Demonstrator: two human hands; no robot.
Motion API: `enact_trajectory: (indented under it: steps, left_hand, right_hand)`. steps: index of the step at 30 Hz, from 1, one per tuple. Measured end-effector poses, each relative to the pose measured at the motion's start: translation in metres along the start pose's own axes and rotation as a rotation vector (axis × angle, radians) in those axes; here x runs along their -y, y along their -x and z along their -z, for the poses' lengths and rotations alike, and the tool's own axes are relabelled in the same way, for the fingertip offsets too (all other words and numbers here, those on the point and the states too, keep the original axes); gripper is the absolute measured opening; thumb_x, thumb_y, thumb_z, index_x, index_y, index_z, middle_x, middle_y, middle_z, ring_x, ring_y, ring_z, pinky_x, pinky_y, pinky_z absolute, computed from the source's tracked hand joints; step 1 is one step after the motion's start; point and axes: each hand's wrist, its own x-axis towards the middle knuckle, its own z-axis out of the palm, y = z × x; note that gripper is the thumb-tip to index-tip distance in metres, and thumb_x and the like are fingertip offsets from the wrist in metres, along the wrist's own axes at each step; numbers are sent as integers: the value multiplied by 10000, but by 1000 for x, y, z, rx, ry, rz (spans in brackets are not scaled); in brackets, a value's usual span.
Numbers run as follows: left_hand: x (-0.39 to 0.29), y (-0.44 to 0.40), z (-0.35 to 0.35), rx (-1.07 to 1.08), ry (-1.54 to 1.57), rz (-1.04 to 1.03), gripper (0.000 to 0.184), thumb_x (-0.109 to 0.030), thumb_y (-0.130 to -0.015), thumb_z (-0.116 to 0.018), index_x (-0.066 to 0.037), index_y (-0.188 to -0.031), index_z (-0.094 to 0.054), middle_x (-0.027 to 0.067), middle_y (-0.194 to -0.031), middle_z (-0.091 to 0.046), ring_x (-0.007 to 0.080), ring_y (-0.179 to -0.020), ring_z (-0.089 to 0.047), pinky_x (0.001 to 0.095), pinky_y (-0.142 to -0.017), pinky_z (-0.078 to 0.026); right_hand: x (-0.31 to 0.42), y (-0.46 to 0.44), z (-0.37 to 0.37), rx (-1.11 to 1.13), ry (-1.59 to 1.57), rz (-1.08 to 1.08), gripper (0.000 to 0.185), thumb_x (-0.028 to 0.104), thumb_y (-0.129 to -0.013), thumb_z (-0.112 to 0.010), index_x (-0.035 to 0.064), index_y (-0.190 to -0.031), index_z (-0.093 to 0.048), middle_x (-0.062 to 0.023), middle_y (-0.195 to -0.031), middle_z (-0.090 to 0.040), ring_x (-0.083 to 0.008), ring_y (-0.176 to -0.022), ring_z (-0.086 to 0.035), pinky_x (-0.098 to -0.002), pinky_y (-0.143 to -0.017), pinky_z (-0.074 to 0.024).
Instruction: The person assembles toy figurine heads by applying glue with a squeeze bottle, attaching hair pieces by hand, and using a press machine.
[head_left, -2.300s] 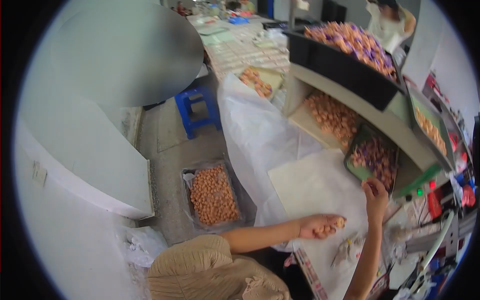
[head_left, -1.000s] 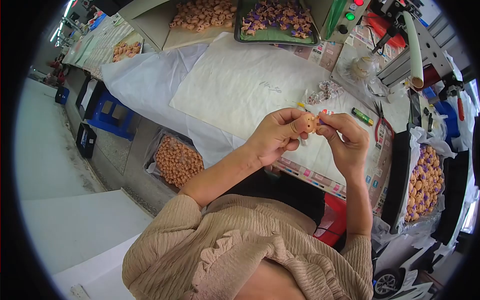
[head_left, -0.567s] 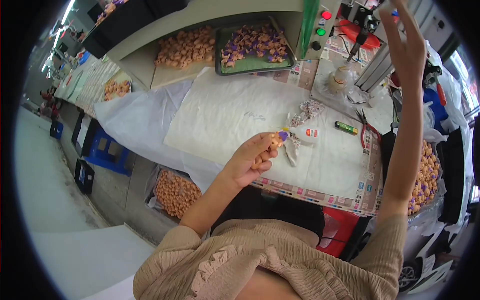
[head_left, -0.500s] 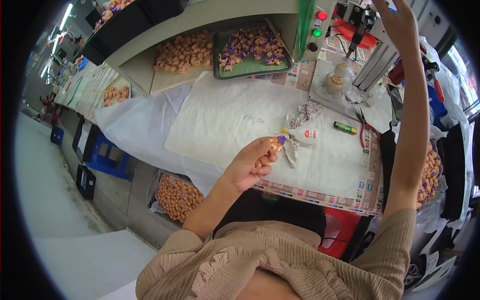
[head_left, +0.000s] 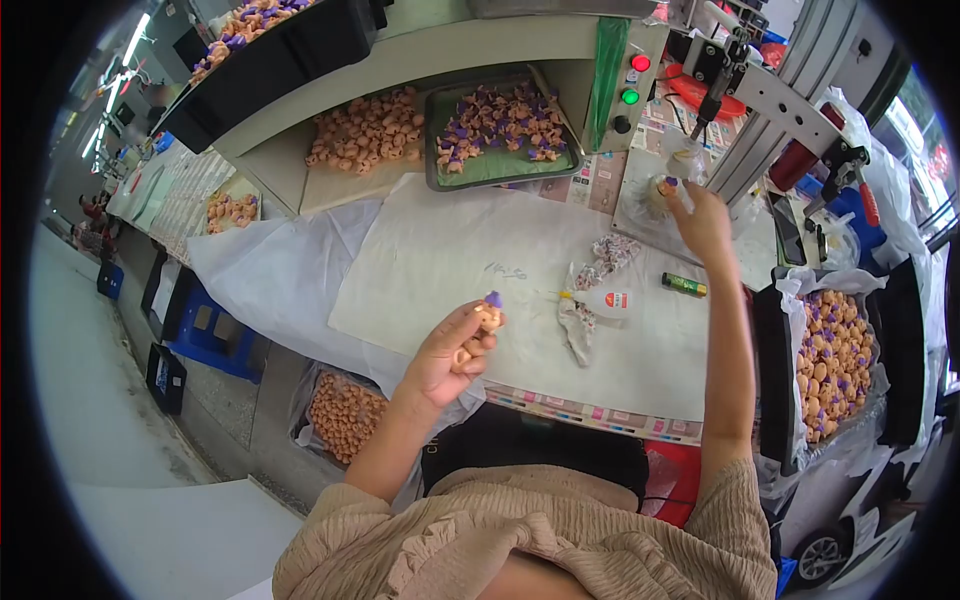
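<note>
My left hand is closed around a small peach doll figure with a purple top, held above the white sheet. A second peach piece is tucked in its lower fingers. At the bench press, my right hand has its thumb and fingertips on a purple-topped doll head sitting in the round fixture. The fingers partly cover that head. On the sheet lie a white glue bottle with a yellow tip and a crumpled patterned cloth.
A dark tray of purple-and-peach pieces stands on the shelf beside a heap of peach heads. Full lined bins stand right and below left. A green tube lies near my right forearm.
My right hand has come down from above the press to the doll head in the fixture. My left hand has moved left and down, still holding its pieces.
</note>
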Motion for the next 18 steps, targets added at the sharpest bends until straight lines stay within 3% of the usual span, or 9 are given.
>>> enact_trajectory:
  steps: [5, 8, 10, 14, 16, 18]
  left_hand:
    - [8, -13, -26, 66, 46, 78, 280, -229, -940, -597, -90, -1181, -569, 77, -1089, -617, 98, -809, -554, 153, -492, -399]
    - [8, -16, -26, 146, 101, 100, 276, -230, -940, -597, -92, -1178, -572, 81, -1093, -617, 96, -809, -555, 154, -496, -402]
    - [0, -17, -21, 114, 34, 87, 273, -225, -944, -591, -92, -1180, -570, 86, -1106, -614, 92, -814, -550, 153, -502, -405]
    - [-20, -20, -28, -6, -155, 63, 273, -235, -938, -604, -91, -1168, -572, 39, -1068, -614, 55, -813, -542, 153, -507, -391]
    - [-27, -32, -33, -46, -239, 62, 274, -241, -934, -612, -90, -1161, -574, 14, -1046, -614, 38, -811, -539, 153, -507, -384]
    - [-32, -51, -40, -1, -321, 71, 264, -232, -931, -614, -93, -1154, -580, -7, -1012, -611, 33, -798, -535, 148, -505, -381]
  right_hand:
    - [6, 4, -45, -304, -44, 192, 207, 186, -868, -591, 39, -1007, -638, -166, -1032, -650, -329, -998, -594, -393, -815, -478]
    - [26, 26, -1, -136, -244, 250, 168, 58, -853, -591, 38, -1013, -638, -134, -1072, -648, -300, -1005, -595, -383, -821, -478]
    - [28, 51, 40, -263, -351, 242, 262, -40, -802, -640, 61, -1044, -650, -83, -1001, -675, -253, -963, -624, -360, -809, -488]
    - [-37, 105, 133, -504, -106, -115, 281, 0, -863, -603, 49, -1138, -636, -88, -1024, -680, -170, -899, -649, -318, -748, -510]
    - [-88, 139, 172, -446, 143, -282, 276, 70, -867, -603, 44, -1140, -633, -126, -1084, -663, -272, -904, -651, -338, -780, -497]
    - [-120, 162, 187, -334, 165, -400, 273, 84, -873, -603, 41, -1140, -634, -132, -1080, -665, -272, -901, -651, -341, -777, -497]
